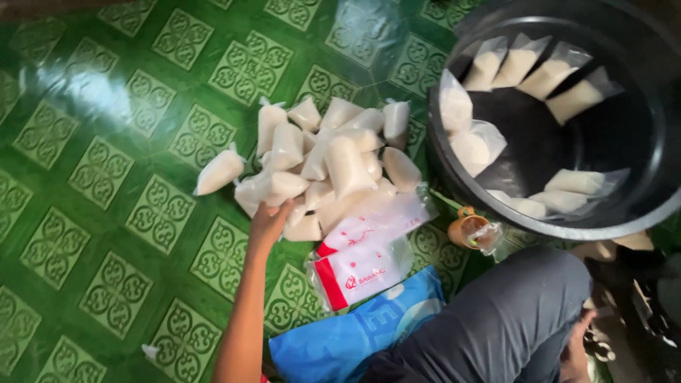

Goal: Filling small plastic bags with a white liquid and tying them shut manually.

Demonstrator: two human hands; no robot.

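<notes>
My left hand point(268, 224) reaches from the bottom edge to the near side of a heap of small clear bags filled with something white point(333, 159) on the green patterned floor. Its fingers curl on one filled bag point(273, 187) at the heap's near left edge. One bag point(220, 171) lies a little apart to the left. A big black tub point(454, 167) stands on the right, with more filled bags point(550, 74) leaning along its inner wall. My right hand is out of sight.
Red-and-white empty plastic packets point(362, 268) and a blue bag point(340, 340) lie just right of my arm. An orange roll of tape point(464, 230) sits by the tub. My knee in grey trousers point(511, 319) fills the bottom right.
</notes>
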